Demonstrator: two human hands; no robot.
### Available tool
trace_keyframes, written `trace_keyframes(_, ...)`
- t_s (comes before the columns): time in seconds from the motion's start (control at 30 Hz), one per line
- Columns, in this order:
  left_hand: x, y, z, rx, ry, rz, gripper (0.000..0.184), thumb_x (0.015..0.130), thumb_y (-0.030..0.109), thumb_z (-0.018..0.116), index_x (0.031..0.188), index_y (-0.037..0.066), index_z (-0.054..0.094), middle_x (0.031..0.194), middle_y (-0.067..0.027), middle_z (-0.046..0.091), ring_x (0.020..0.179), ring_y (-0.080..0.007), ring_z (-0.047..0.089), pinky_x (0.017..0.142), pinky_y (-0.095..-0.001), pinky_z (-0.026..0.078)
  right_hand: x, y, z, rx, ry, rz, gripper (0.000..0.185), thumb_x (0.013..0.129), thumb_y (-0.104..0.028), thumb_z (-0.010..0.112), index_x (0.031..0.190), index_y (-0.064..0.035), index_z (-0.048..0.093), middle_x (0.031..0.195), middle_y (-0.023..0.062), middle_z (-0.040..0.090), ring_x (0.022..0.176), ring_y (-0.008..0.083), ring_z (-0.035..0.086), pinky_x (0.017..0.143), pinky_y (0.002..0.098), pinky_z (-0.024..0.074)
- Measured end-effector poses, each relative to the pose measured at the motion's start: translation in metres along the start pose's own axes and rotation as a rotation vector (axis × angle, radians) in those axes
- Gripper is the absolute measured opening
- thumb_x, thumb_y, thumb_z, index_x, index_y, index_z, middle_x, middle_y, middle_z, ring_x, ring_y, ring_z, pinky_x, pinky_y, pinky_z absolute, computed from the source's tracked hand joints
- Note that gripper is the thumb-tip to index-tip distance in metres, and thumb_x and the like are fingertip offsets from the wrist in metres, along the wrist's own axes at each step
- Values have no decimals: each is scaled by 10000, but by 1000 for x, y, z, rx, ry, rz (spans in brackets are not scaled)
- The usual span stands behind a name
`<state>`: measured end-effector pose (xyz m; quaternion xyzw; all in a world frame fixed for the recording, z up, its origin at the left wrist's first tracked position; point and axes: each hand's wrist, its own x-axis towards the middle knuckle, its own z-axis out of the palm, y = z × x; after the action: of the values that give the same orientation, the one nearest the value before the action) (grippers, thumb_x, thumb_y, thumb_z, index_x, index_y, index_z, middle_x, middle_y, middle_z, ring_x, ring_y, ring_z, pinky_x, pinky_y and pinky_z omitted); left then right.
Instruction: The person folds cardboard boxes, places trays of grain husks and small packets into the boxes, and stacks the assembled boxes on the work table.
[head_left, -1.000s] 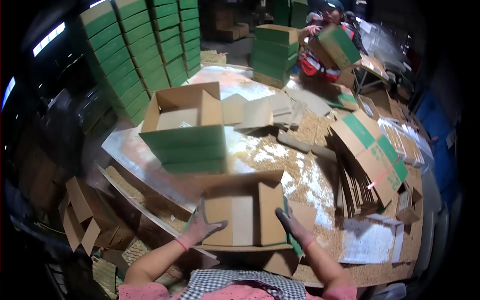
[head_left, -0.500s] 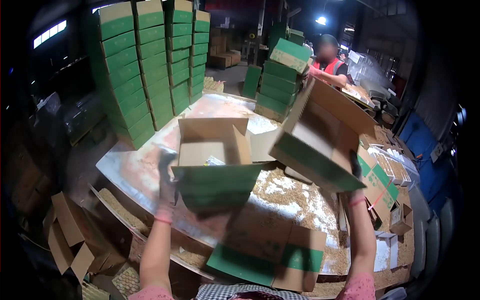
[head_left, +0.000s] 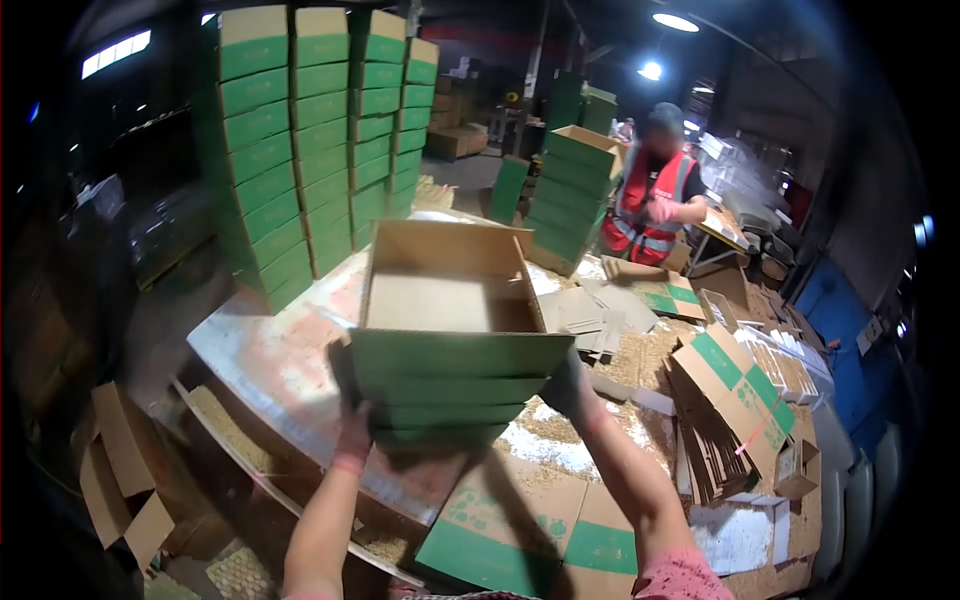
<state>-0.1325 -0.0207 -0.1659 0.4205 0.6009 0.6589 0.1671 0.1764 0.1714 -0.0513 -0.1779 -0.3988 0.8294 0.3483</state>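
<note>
An open cardboard box with a green outside sits on top of a short stack of similar boxes, its plain brown inside showing. My left hand, in a dark glove, presses against the left side of the stack near the top box. On the other side, my right hand, also gloved, grips the top box at its right front corner. Fingers of both hands are partly hidden behind the cardboard. Just in front of the stack lies a flat green-and-brown cardboard sheet.
Tall columns of green boxes stand at the back left. Another box stack rises behind, beside a person in a red vest. Folded cardboard leans at the right. Sawdust-like bits cover parts of the table.
The tilted box in my right hand has come left and down onto the stack, covering the box with a small packet inside. The person behind has straightened up, hands off the rear stack.
</note>
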Motion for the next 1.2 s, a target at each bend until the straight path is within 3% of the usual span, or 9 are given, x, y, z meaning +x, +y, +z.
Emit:
trace_keyframes(0.13,-45,-47,27,742,481,310,498,991,188,374,1456,56,254,1466,-160,339,1325,-281,361,1096,-391,300,-172,-11,-108,-1123,747,-472,594,960,-376,496,1370,40,384,1420,166,394,1303,272,385,1077,379,296)
trace_keyframes(0.23,-124,-19,109,746,-143,-130,723,908,426,466,1447,7,229,1455,-240,314,1331,-368,326,1099,-405,277,-295,53,-229,-1510,1476,255,825,888,-375,595,1438,77,179,1404,314,360,1325,408,351,1094,397,291)
trace_keyframes(0.37,-170,6,152,573,-539,-342,965,822,618,545,1434,-46,205,1438,-325,283,1329,-462,284,1102,-432,254,-333,51,-216,-1045,1009,-79,733,831,-268,644,1376,69,290,1258,264,506,1179,333,507,969,362,414)
trace_keyframes(0.47,-168,71,145,-33,-484,-397,689,921,268,581,1415,-72,241,1425,-280,339,1334,-328,341,1100,-388,265,-332,-11,-182,-1234,1099,-529,575,813,-46,496,1368,18,363,1243,199,524,1107,274,541,963,335,419)
trace_keyframes(0.57,-166,96,148,461,0,48,770,847,367,684,1406,-24,328,1391,-238,400,1285,-362,376,1104,-407,262,-329,-70,-116,-878,1048,-785,565,780,25,410,1345,6,419,1279,118,511,1183,203,472,1027,291,343)
trace_keyframes(0.7,-140,255,151,932,-206,1120,891,740,561,701,1397,47,386,1357,-236,434,1266,-339,426,1072,-397,331,-334,-47,-159,-433,786,-733,577,753,72,428,1325,4,444,1255,74,517,1181,165,459,1031,290,339)
trace_keyframes(0.83,-129,284,186,990,-944,794,666,823,552,596,1292,92,484,1104,-157,614,958,-322,628,868,-401,489,-337,-86,-76,-1525,887,-1116,635,809,-147,615,1385,-21,378,1255,172,484,1192,315,448,1043,413,336)
trace_keyframes(0.9,-113,275,184,914,-1130,584,578,869,516,548,1267,101,494,1064,-174,635,934,-342,637,842,-414,496,-339,-72,-47,-2146,506,-651,745,769,-420,687,1380,-119,386,1355,148,413,1281,370,368,1066,610,222)
trace_keyframes(1.2,-95,301,206,914,-973,96,500,899,232,539,1287,-38,377,1079,-286,592,1019,-420,585,922,-436,453,-372,-115,-44,-1204,-253,-1082,307,813,-324,522,608,-96,528,616,41,524,715,243,576,972,489,403)
